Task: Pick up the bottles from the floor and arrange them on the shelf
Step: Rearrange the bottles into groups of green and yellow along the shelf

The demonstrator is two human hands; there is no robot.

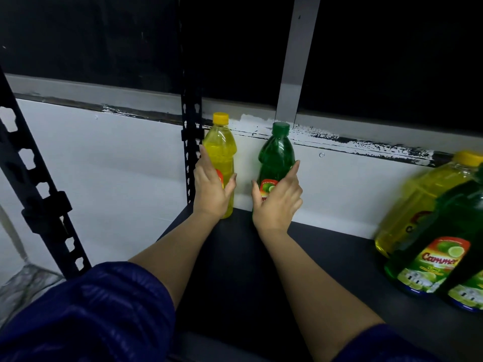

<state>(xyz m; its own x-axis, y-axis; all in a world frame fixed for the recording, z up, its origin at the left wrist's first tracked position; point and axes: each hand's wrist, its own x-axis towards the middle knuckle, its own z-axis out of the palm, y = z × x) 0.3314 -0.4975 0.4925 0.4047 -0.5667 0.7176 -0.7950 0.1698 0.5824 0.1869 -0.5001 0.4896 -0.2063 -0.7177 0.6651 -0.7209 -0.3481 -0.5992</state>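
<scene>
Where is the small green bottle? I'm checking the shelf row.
Head view, centre: the small green bottle stands upright at the shelf's back, right of the small yellow bottle, with the right hand around it.

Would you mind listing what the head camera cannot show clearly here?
- Yellow bottle: label mostly covered by the left hand.
- Green bottle: base hidden behind the right hand.
- Large bottles: cut off by the right edge, blurred.
- Floor bottles: outside the view.

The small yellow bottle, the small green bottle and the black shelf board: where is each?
small yellow bottle [220,146]: head view, upper body.
small green bottle [276,152]: head view, shoulder below the cap.
black shelf board [235,270]: head view, bare top between the forearms.
</scene>
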